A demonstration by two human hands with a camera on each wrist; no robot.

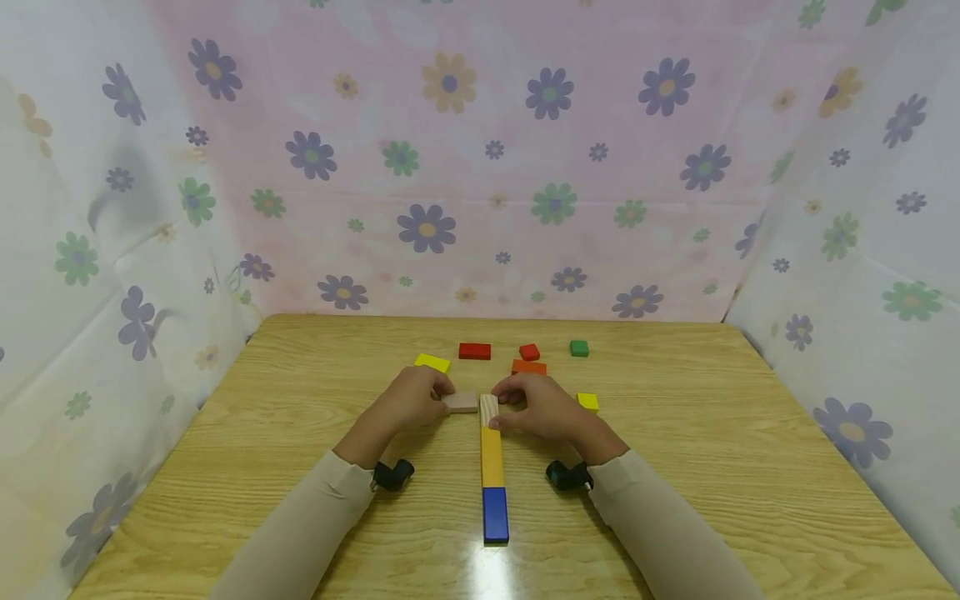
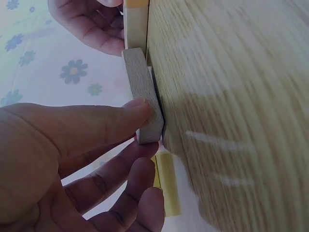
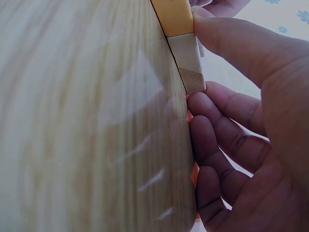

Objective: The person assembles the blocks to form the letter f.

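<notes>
Between its thumb and fingers my left hand (image 1: pixel 411 402) pinches a greyish plain wooden block (image 1: pixel 461 402) by its outer end. The block's inner end comes close to a striped light wooden block (image 1: pixel 489 411), which heads a straight row pointing toward me. In that row, a yellow-orange block (image 1: pixel 492 457) follows and a blue block (image 1: pixel 496 515) lies nearest. My right hand (image 1: pixel 546 407) grips the striped block, index fingertip at its far end (image 3: pixel 195 87). Its thumb (image 3: pixel 212 29) presses beside the seam with the yellow-orange block. In the left wrist view the greyish block (image 2: pixel 143 92) looks slightly tilted.
Beyond the hands lie a yellow block (image 1: pixel 432 363), a dark red block (image 1: pixel 475 352), a small red block (image 1: pixel 529 352), an orange-red block (image 1: pixel 529 367) and a small green block (image 1: pixel 579 348). Another yellow block (image 1: pixel 588 402) sits right of my right hand. A flowered curtain (image 1: pixel 480 175) surrounds the wooden table (image 1: pixel 675 375).
</notes>
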